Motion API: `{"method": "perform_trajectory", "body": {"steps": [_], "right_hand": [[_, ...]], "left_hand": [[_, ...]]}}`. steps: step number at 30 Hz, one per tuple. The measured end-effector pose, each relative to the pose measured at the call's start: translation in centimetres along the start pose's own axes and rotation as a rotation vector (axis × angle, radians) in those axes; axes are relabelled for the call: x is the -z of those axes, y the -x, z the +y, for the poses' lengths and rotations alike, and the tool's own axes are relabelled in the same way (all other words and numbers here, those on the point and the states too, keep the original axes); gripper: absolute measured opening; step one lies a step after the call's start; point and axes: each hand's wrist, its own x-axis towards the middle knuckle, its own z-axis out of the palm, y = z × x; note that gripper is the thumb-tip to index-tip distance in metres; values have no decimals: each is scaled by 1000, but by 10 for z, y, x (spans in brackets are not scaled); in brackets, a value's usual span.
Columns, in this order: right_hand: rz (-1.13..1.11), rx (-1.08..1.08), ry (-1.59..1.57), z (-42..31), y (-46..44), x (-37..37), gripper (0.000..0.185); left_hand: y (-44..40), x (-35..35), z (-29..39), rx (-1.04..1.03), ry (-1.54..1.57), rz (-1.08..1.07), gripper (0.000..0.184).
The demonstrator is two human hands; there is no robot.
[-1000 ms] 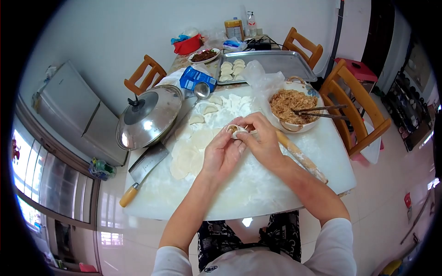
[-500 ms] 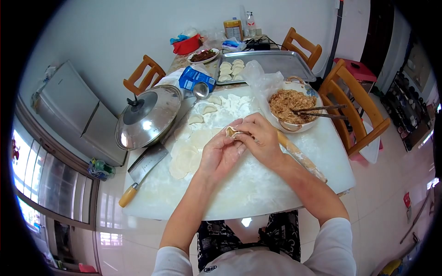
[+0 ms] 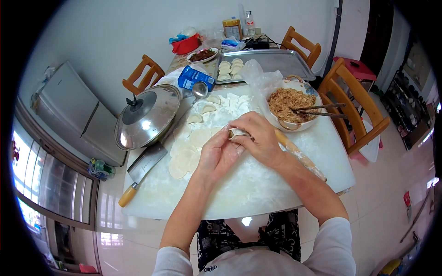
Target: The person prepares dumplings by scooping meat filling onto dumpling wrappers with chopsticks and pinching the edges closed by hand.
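Between both hands, above the floured board, is a partly folded dumpling (image 3: 236,132) with some filling showing at its left end. My left hand (image 3: 217,154) cups it from the left and below. Fingers and thumb of my right hand (image 3: 258,138) pinch its edge from the right. Flat round dumpling wrappers (image 3: 183,161) lie on the board just left of my left hand. Beyond them sit several finished dumplings (image 3: 208,108). A floured rolling pin (image 3: 301,161) lies beside my right forearm, partly hidden by it.
A bowl of filling (image 3: 290,103) with chopsticks (image 3: 322,110) stands at right, a plastic bag (image 3: 258,76) against it. A metal tray (image 3: 281,62) with dumplings is behind. At left are a lidded pan (image 3: 149,115), a cleaver (image 3: 148,162) and a ladle (image 3: 200,90).
The right fingers have shifted slightly over the dumpling and folded more of its wrapper, so less filling shows. Other things stay put.
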Motion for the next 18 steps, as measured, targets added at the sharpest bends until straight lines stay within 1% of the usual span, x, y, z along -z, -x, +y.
{"method": "perform_trajectory", "body": {"steps": [1, 3, 6, 7, 9, 13, 15, 16, 18], "right_hand": [[-1, 0, 0, 2, 1, 0, 18], [-31, 66, 17, 9, 3, -2, 20], [-15, 51, -50, 10, 4, -3, 20], [-17, 51, -50, 11, 4, -3, 20], [-24, 62, 4, 12, 5, -3, 19], [-9, 36, -28, 11, 6, -4, 16], [51, -71, -155, 12, 8, -6, 12], [52, -72, -154, 13, 8, -5, 12], [153, -56, -144, 14, 7, -4, 12]], "left_hand": [[0, 0, 0, -1, 1, 0, 32], [0, -5, 0, 11, -41, 107, 33], [0, -7, 0, 13, -61, 107, 34], [0, -9, 0, 12, -60, 107, 34], [0, -11, 0, 8, -48, 151, 39], [1, -9, 1, 38, -28, 139, 40], [0, -9, 2, 52, -41, 118, 45], [0, -8, -2, 53, -40, 117, 45], [-3, -4, -14, 28, 93, 99, 50]]}}
